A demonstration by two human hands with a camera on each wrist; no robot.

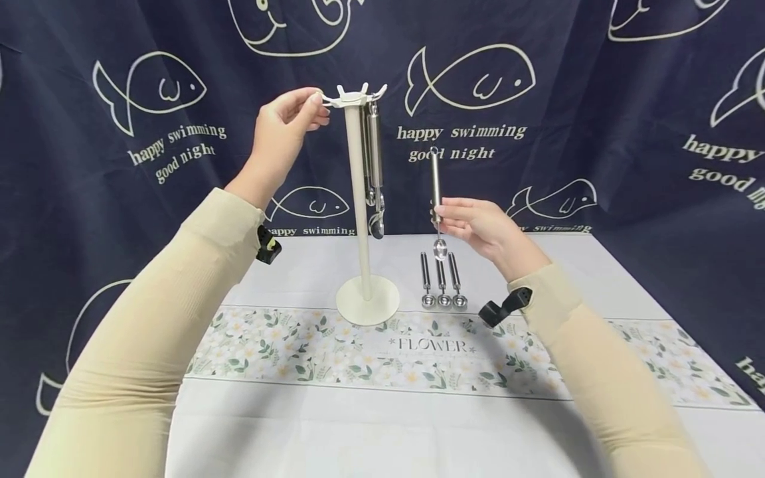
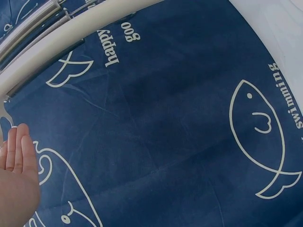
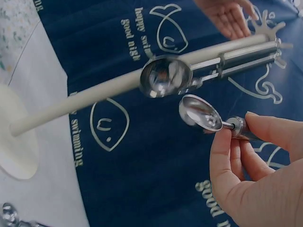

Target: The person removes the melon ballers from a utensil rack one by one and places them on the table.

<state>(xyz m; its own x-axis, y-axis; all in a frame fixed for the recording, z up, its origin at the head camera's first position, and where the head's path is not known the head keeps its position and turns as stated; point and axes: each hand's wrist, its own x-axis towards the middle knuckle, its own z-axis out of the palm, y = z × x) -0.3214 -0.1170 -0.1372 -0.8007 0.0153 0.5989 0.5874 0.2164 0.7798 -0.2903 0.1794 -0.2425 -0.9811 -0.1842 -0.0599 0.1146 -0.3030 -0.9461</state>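
Observation:
My right hand (image 1: 478, 226) holds a shiny metal scoop (image 1: 435, 179) by the lower handle, thumb and fingers around it. The scoop is upright in the head view, round bowl down, loop end up, apart from the stand. A cream stand (image 1: 360, 199) with a ring of upturned hooks at its top stands to the left. With thumb and forefinger my left hand (image 1: 287, 126) pinches a left hook of it. Metal utensils (image 1: 375, 153) hang from its right hooks; the nearer has a round bowl (image 3: 165, 75). In the left wrist view, my left fingers (image 2: 19, 151) meet the hook.
Three more metal scoops (image 1: 442, 275) lie side by side on the white table (image 1: 299, 425), right of the stand's round base (image 1: 367, 309). A floral runner (image 1: 269, 345) crosses the table. Behind hangs a dark blue curtain (image 1: 335, 159) with fish drawings.

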